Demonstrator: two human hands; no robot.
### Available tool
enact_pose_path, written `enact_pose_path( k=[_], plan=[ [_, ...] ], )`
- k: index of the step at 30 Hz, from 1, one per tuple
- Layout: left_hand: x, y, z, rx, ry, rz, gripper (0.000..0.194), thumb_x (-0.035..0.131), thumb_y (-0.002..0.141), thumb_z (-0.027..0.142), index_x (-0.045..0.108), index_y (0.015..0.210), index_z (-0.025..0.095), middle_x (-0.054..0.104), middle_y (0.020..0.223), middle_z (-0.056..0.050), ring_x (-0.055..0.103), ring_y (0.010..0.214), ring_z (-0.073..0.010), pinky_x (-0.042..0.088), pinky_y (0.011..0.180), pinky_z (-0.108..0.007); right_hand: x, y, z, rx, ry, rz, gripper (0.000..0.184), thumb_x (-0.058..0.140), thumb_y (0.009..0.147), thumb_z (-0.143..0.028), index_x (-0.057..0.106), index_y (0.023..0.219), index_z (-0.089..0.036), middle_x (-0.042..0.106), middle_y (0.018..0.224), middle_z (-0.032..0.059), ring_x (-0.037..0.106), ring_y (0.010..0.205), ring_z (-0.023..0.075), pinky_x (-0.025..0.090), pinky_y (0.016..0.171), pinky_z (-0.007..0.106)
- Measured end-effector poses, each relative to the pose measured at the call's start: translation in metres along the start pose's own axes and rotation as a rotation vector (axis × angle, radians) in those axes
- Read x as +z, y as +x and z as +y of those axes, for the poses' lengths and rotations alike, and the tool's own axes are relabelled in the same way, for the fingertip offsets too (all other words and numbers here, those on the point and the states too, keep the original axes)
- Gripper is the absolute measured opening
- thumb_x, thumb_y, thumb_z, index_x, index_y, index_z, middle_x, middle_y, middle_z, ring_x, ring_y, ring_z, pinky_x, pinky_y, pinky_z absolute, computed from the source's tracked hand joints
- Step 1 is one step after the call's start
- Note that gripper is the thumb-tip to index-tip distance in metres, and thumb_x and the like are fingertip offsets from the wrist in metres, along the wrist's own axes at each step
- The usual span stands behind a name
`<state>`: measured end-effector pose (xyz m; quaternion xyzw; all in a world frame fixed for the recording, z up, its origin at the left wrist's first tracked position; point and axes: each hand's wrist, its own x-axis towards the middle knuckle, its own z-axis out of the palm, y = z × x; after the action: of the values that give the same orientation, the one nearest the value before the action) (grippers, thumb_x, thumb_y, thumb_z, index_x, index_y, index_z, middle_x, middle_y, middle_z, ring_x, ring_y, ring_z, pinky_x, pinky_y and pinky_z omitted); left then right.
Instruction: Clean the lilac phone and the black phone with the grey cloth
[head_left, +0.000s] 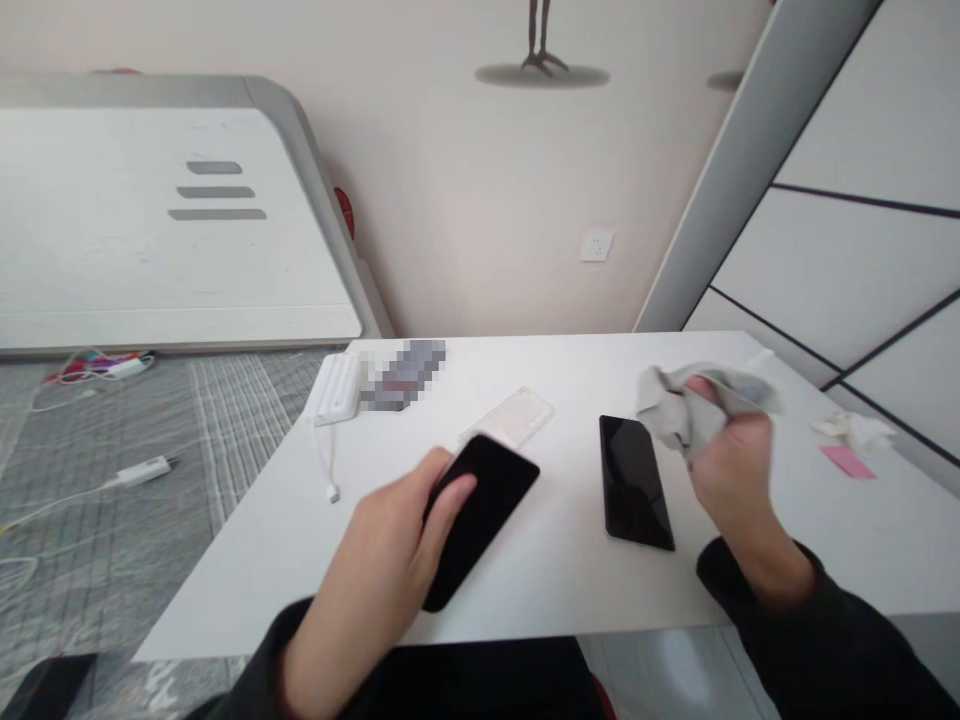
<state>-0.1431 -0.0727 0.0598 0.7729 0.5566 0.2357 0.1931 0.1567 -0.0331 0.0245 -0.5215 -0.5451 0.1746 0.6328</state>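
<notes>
Okay, so the left hand (pixel 397 530) has a black phone (pixel 484 515) gripped, thumb lying across the front near one edge, and it's lifted at a tilt over the near-left part of the white table (pixel 562 590). Right hand (pixel 733 460) is closed around a crumpled grey cloth (pixel 670 412), up above the right side of the table. That hand and the cloth are a bit blurred, so I can't tell exactly how the fingers sit in the folds.

Between the two hands, a second phone (pixel 636 485) lies flat on the table, dark screen up, just left of the right hand and apart from it. Just beyond the held phone there's a clear case (pixel 529 410), partly hidden behind it.

Over at the far left of the table sits a white power bank (pixel 337 388), with a short cable (pixel 328 465) trailing toward the near side. Right beside it is a pixelated patch (pixel 412 372), can't make out what that is. Way over on the right: some crumpled tissue (pixel 861 432) with a pink note (pixel 847 461) just on the near side of it.

Left of the table, a white charger (pixel 144 471) lies on grey patterned fabric (pixel 150 550). On the far wall (pixel 465 200) there's an outlet (pixel 598 245).
</notes>
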Motion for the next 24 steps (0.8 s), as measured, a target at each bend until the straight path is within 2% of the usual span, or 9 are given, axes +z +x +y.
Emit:
enact_pose_path(
  k=[3,6,8,11,13,16,19,21,24],
  plan=[
    [0.007,0.056,-0.016,0.023,0.069,-0.065,0.037,0.044,0.105,0.044,0.048,0.136,0.024,0.07,0.097,-0.002,0.068,0.086,-0.0215,0.049,0.078,-0.034,0.019,0.042,0.027,-0.029,-0.197,-0.275,0.026,0.066,0.095,-0.038,0.065,0.114,-0.02,0.071,0.093,0.0033,0.067,0.082,0.019,0.055,0.078,0.034],
    [0.029,0.105,-0.028,0.069,0.17,-0.162,0.038,0.052,0.102,0.035,0.055,0.136,0.02,0.069,0.114,-0.008,0.066,0.105,-0.0229,0.05,0.094,-0.04,0.047,0.062,0.048,-0.049,-0.396,-0.52,0.029,0.066,0.099,-0.037,0.065,0.12,-0.017,0.07,0.098,0.0038,0.068,0.082,0.0172,0.058,0.081,0.037],
    [0.043,0.122,-0.033,0.069,0.24,-0.202,0.049,0.059,0.098,0.048,0.055,0.137,0.02,0.066,0.118,-0.009,0.066,0.098,-0.0224,0.053,0.092,-0.044,0.061,0.066,0.061,-0.073,-0.498,-0.632,0.025,0.065,0.101,-0.038,0.067,0.114,-0.017,0.07,0.109,0.0062,0.068,0.093,0.0187,0.059,0.086,0.04],
    [0.06,0.123,-0.036,0.071,0.324,-0.216,0.078,0.068,0.086,0.065,0.046,0.146,0.02,0.061,0.125,-0.012,0.064,0.092,-0.0224,0.055,0.086,-0.046,0.069,0.064,0.077,-0.117,-0.576,-0.754,0.026,0.064,0.101,-0.036,0.066,0.119,-0.017,0.067,0.121,0.0084,0.067,0.103,0.021,0.059,0.091,0.042],
    [0.068,0.118,-0.036,0.104,0.349,-0.203,0.09,0.072,0.083,0.065,0.039,0.152,0.017,0.058,0.128,-0.015,0.063,0.102,-0.0264,0.053,0.092,-0.048,0.07,0.06,0.084,-0.139,-0.592,-0.804,0.028,0.064,0.101,-0.035,0.065,0.123,-0.018,0.066,0.126,0.0091,0.067,0.106,0.022,0.058,0.093,0.044],
    [0.077,0.116,-0.035,0.178,0.347,-0.18,0.084,0.072,0.085,0.059,0.041,0.152,0.019,0.055,0.13,-0.014,0.054,0.121,-0.0319,0.046,0.104,-0.052,0.069,0.054,0.086,-0.155,-0.588,-0.843,0.03,0.064,0.101,-0.034,0.064,0.126,-0.019,0.063,0.131,0.0098,0.066,0.109,0.023,0.058,0.095,0.045],
    [0.08,0.122,-0.038,0.239,0.331,-0.159,0.075,0.07,0.087,0.056,0.045,0.15,0.024,0.045,0.146,-0.014,0.044,0.134,-0.036,0.04,0.11,-0.057,0.07,0.05,0.084,-0.153,-0.565,-0.858,0.031,0.065,0.101,-0.033,0.063,0.128,-0.018,0.062,0.133,0.0101,0.066,0.11,0.0233,0.058,0.095,0.046],
    [0.08,0.128,-0.041,0.284,0.317,-0.175,0.075,0.071,0.087,0.057,0.046,0.149,0.024,0.045,0.147,-0.014,0.044,0.135,-0.0358,0.041,0.11,-0.058,0.07,0.05,0.082,-0.14,-0.546,-0.852,0.031,0.065,0.101,-0.033,0.063,0.128,-0.018,0.062,0.135,0.0103,0.066,0.11,0.0233,0.058,0.095,0.046],
    [0.076,0.133,-0.045,0.35,0.292,-0.205,0.069,0.069,0.089,0.055,0.049,0.146,0.023,0.057,0.131,-0.011,0.055,0.12,-0.0298,0.047,0.104,-0.053,0.066,0.054,0.08,-0.103,-0.515,-0.816,0.029,0.064,0.101,-0.034,0.065,0.125,-0.018,0.062,0.134,0.0103,0.065,0.112,0.0235,0.057,0.096,0.046]
  ],
)
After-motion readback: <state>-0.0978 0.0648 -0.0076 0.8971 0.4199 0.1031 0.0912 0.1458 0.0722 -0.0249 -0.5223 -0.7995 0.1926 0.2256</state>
